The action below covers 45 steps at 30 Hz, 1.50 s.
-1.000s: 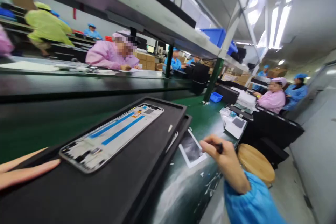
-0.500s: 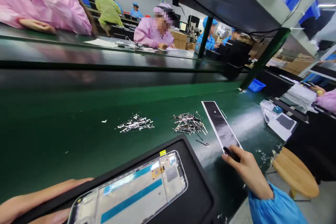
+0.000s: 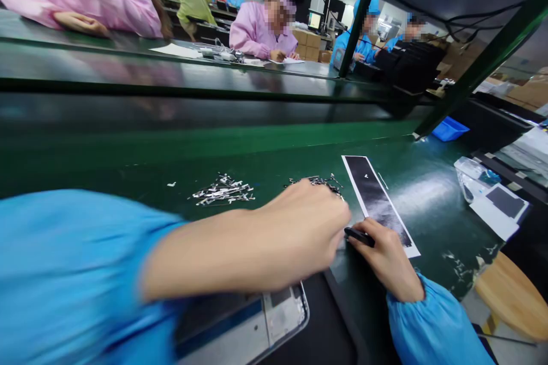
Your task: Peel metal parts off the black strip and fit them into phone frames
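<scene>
— Left hand (image 3: 299, 228)? Curled loosely, grip unclear, reaching over the parts pile (image 3: 319, 182).
— Right hand (image 3: 385, 256)? Pinching a dark tool (image 3: 358, 235), tip leftward, beside the black strip (image 3: 377, 202).

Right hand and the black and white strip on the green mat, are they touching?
Touching. The head view shows the right hand, gripping a small black tool, resting its fingers on the near end of the strip.

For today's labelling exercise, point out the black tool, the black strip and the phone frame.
black tool (image 3: 359, 235), head view, its middle.
black strip (image 3: 373, 194), head view, its dark middle.
phone frame (image 3: 282, 313), head view, its top end.
</scene>
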Each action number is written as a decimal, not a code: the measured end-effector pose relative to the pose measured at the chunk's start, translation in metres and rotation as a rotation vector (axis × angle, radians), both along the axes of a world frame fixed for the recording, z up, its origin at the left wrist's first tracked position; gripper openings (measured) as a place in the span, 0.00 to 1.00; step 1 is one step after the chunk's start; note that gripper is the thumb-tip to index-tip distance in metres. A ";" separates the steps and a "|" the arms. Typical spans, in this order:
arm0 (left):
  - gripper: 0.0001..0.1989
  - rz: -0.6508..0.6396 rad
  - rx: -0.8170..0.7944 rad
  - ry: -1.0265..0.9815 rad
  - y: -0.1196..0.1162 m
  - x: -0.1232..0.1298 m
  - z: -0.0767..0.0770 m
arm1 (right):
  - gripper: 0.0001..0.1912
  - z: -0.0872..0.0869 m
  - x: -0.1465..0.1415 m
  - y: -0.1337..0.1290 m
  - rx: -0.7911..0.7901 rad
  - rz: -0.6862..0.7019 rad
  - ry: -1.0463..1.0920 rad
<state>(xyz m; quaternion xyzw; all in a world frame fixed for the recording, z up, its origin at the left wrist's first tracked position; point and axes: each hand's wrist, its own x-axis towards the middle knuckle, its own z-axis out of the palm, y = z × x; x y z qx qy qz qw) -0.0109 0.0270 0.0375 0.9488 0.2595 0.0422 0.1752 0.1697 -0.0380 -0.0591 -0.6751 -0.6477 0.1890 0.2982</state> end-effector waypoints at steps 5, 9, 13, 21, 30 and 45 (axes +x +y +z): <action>0.06 -0.120 0.054 0.106 0.022 0.051 -0.050 | 0.10 0.008 0.004 -0.008 0.052 -0.040 0.052; 0.07 -0.176 0.071 0.117 0.018 0.060 -0.076 | 0.10 0.017 0.019 -0.024 0.074 -0.113 0.092; 0.08 -0.189 0.097 0.110 0.016 0.056 -0.079 | 0.13 0.024 0.042 -0.040 0.105 -0.319 0.126; 0.12 -0.307 0.229 0.033 -0.010 0.067 -0.068 | 0.14 0.030 0.064 -0.061 0.143 -0.448 0.151; 0.27 -0.462 0.400 0.005 -0.028 0.082 -0.091 | 0.17 0.011 0.067 -0.069 0.076 -0.609 0.330; 0.06 -0.258 0.162 0.110 -0.007 0.066 -0.062 | 0.15 0.007 0.052 -0.060 0.165 -0.697 0.420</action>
